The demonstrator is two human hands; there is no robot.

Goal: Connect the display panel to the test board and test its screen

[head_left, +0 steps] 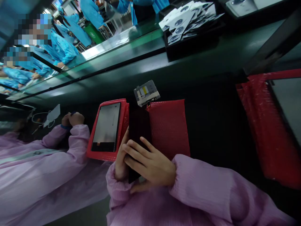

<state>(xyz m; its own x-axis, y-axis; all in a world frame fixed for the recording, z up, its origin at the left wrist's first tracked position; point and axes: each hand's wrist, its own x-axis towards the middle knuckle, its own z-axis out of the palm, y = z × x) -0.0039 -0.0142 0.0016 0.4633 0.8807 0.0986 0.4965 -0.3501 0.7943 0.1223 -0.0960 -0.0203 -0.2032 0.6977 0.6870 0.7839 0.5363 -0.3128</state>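
Observation:
A black flat panel (139,125) stands on edge between my two hands, with a small grey circuit module (146,92) on its far end. My right hand (150,163) wraps over the panel's near part, fingers spread across its dark face. Behind it, my left hand (121,157) presses against the panel's other side. Both of my sleeves are pink. Under the panel lies a red bubble-wrap sheet (170,128). To the left, a screen panel (107,127) lies face up on a red bubble-wrap tray (124,116).
Another red bubble-wrapped panel (270,125) lies at right. A black bin of white cards (188,18) sits on the dark conveyor (141,62). A co-worker in pink (47,147) rests hands at left beside a face mask (53,115). People in blue coats work beyond.

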